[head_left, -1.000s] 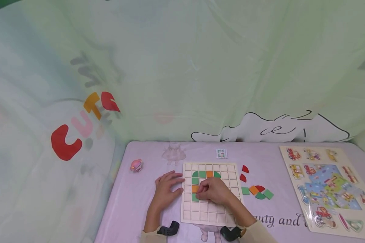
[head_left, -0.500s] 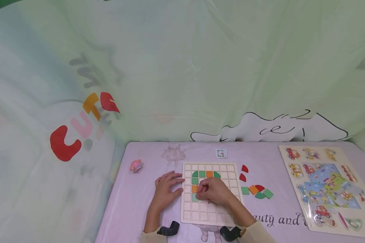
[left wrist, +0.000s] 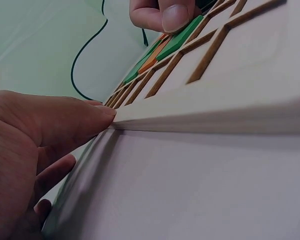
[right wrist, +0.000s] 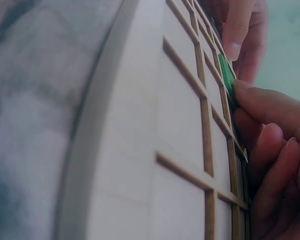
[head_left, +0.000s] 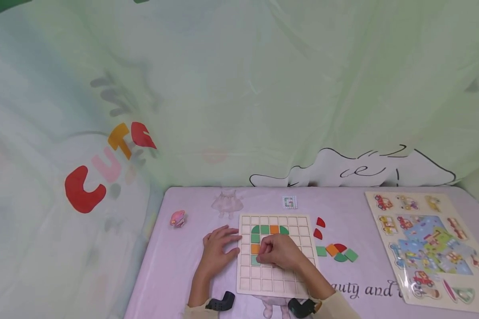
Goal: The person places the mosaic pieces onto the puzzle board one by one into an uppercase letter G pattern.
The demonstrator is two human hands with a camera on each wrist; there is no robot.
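Observation:
A pale wooden grid board lies on the table in the head view. Green and orange tiles run along its upper row and down a left column. My right hand is over the board, thumb and curled fingers pinching a green tile at the bottom of that column. The tile sits in or at its cell, just below an orange tile; the right wrist view shows my thumb on its edge. My left hand is at the board's left side, fingers extended, with its thumb touching the rim in the left wrist view.
Right of the board lie loose tiles: red quarter-rounds, green squares and an orange square. A small pattern card is behind the board. A pink figurine stands left, and a large picture puzzle lies at far right.
Both hands stay in nearly the same place, the right one still at the green tile. The whole head view has shifted very slightly.

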